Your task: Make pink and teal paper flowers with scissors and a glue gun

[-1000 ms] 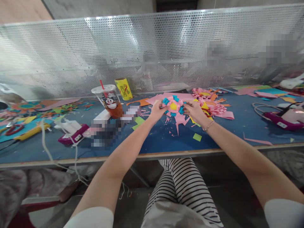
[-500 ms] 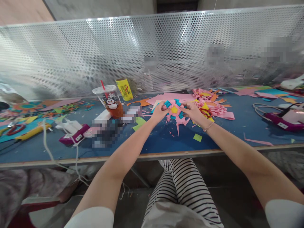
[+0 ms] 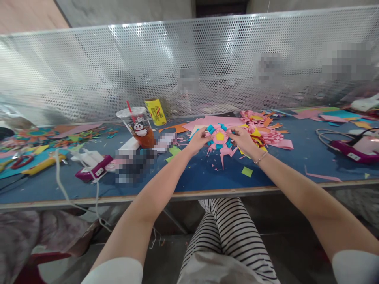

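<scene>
A paper flower with blue outer loops, pink inner petals and a yellow centre is held up over the table. My left hand pinches its left edge, and my right hand grips the right edge, so both are closed on it. Below the flower lie pink paper scraps. Just beyond my right wrist are scissors with red handles, resting on yellow paper. Pink fringed paper flowers sit behind my right hand.
A plastic cup of brown drink and a yellow packet stand at left-centre. Purple power strips with white cables lie on both sides. A yellow glue gun is at far left. A perforated metal screen bounds the back.
The flower has turned and tilted slightly, its yellow centre now facing me more fully. Both hands keep their hold, with small finger shifts.
</scene>
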`<state>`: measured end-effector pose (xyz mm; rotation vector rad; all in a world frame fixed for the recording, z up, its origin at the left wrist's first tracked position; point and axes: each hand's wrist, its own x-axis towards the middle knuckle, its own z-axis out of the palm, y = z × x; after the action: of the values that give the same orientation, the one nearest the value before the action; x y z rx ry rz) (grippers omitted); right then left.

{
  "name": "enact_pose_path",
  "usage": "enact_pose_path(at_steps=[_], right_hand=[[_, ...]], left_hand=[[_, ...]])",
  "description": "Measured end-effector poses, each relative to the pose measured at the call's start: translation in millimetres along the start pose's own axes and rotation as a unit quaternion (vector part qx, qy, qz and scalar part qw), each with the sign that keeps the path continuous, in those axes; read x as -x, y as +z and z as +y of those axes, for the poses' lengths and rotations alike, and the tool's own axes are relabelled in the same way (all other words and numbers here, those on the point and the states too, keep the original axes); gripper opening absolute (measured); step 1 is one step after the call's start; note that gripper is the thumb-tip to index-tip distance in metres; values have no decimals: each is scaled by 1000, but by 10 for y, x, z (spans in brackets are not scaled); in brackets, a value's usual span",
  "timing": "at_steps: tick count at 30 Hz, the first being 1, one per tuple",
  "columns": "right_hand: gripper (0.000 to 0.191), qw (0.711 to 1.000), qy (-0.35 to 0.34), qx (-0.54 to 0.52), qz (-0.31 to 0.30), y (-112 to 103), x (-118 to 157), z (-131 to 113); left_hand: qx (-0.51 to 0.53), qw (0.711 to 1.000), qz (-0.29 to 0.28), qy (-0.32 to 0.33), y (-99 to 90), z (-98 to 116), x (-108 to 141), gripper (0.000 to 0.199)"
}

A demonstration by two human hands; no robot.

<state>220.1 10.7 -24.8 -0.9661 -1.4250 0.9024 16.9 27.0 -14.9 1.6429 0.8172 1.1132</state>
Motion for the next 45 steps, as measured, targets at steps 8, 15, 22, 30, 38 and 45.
enact_pose_path(at_steps=[8, 15, 22, 30, 38, 45], right_hand=[[41, 998, 26, -55, -1, 4, 8, -18], [43, 997, 24, -68, -23, -8, -49, 77], [40, 993, 43, -99, -51, 25, -31, 62], [45, 987, 58, -133, -75, 37, -13, 70], [50, 982, 47, -146, -111, 46, 10, 76], [51, 967, 57, -198, -147, 22, 36, 72]], left_hand=[[-31, 999, 25, 23, -36, 14, -17, 40], [-143, 985, 53, 83, -53, 15, -46, 26], [-156, 980, 67, 104, -13, -22, -75, 25], [-216, 967, 93, 98, 64, 82, 1, 19], [-258, 953, 132, 87, 56, 94, 9, 17], [-268, 952, 131, 65, 29, 57, -12, 26]])
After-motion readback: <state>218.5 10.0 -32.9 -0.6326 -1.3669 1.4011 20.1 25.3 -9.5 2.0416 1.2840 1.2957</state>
